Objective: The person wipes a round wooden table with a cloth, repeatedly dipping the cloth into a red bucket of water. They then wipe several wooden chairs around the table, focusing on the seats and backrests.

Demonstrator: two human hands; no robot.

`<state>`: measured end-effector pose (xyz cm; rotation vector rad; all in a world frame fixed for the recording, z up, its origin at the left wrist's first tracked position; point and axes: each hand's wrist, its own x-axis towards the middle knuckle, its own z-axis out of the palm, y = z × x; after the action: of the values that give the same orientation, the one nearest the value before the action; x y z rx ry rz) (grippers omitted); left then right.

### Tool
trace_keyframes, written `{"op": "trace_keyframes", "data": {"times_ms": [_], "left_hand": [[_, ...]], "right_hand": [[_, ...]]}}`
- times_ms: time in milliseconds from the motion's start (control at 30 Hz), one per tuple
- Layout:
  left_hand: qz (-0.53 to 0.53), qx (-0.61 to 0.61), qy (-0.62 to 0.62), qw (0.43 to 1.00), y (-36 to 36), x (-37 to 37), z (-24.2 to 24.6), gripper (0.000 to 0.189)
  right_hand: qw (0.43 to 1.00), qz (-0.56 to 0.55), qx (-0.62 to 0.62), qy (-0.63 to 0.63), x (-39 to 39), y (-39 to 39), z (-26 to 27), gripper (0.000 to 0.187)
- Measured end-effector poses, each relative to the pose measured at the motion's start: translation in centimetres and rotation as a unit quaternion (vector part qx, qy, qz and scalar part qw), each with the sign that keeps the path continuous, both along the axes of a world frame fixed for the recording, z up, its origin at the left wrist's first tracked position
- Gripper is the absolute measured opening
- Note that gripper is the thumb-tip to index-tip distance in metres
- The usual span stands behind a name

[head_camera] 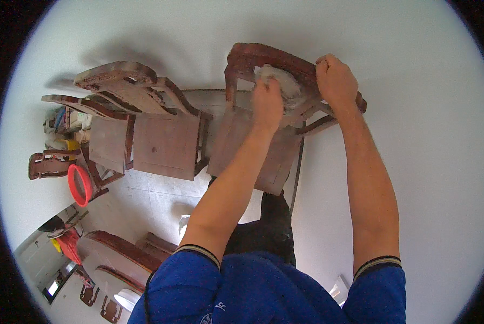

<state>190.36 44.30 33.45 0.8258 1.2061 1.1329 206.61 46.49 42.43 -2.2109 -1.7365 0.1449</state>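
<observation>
A dark reddish-brown wooden chair (pixel 262 50) stands in front of me, close to the white wall. My left hand (pixel 267 103) presses a pale, crumpled cloth (pixel 280 77) against the chair's backrest. Around the right part of the top rail, my right hand (pixel 336 77) is closed in a grip. The chair's flat seat (pixel 282 162) lies below, partly covered by my left forearm. The palm side of both hands is hidden.
Left of this chair stands a second wooden chair (pixel 165 146) with a dusty-looking back, then a third (pixel 108 139). A red-rimmed round basin (pixel 80 185) is farther left. At lower left is a table (pixel 120 247) with a reddish edge. The wall (pixel 436 162) fills the right side.
</observation>
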Motion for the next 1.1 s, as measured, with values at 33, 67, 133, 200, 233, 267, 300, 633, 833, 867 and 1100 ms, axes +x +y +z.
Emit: {"op": "trace_keyframes", "data": {"times_ms": [33,67,133,200,233,267,300,633,833,867,1100], "left_hand": [[-0.048,-0.014,0.085,0.995,-0.3,0.5,0.1,0.031],[-0.094,-0.030,0.169,0.981,-1.0,1.4,0.4,0.031],[-0.157,0.012,0.159,0.975,-2.9,4.3,1.0,0.034],[-0.172,-0.004,0.144,0.975,-3.9,7.1,1.2,0.037],[-0.176,0.003,0.139,0.974,-4.1,7.7,1.0,0.038],[-0.182,-0.021,0.119,0.976,-4.1,7.7,0.8,0.040],[-0.186,-0.046,0.101,0.976,-3.9,7.1,0.6,0.041],[0.072,0.004,0.067,0.995,3.8,-6.0,-1.6,0.034],[0.070,-0.082,0.096,0.989,4.6,-10.8,-6.1,0.045],[0.059,-0.102,0.083,0.990,4.4,-11.3,-6.3,0.047],[-0.004,-0.056,0.228,0.972,4.0,-9.9,-4.2,0.049]], "right_hand": [[1.000,-0.004,-0.007,0.005,0.0,0.0,0.0,0.028],[1.000,0.003,-0.011,0.014,0.0,0.0,0.0,0.028],[0.999,-0.010,-0.027,0.031,0.2,0.1,0.1,0.029],[0.998,-0.010,-0.043,0.042,0.4,0.1,0.2,0.030],[0.998,-0.006,-0.048,0.045,0.6,0.2,0.2,0.031],[0.997,-0.007,-0.058,0.048,0.7,0.2,0.2,0.032],[0.997,0.003,-0.061,0.048,0.9,0.3,0.3,0.033],[0.994,-0.031,-0.087,0.061,0.5,0.3,0.7,0.035],[0.995,-0.027,-0.078,0.048,0.2,0.4,0.7,0.036],[0.996,-0.031,-0.070,0.044,0.1,0.5,0.7,0.036],[0.995,-0.043,-0.088,0.026,-0.2,0.4,0.5,0.036]]}}
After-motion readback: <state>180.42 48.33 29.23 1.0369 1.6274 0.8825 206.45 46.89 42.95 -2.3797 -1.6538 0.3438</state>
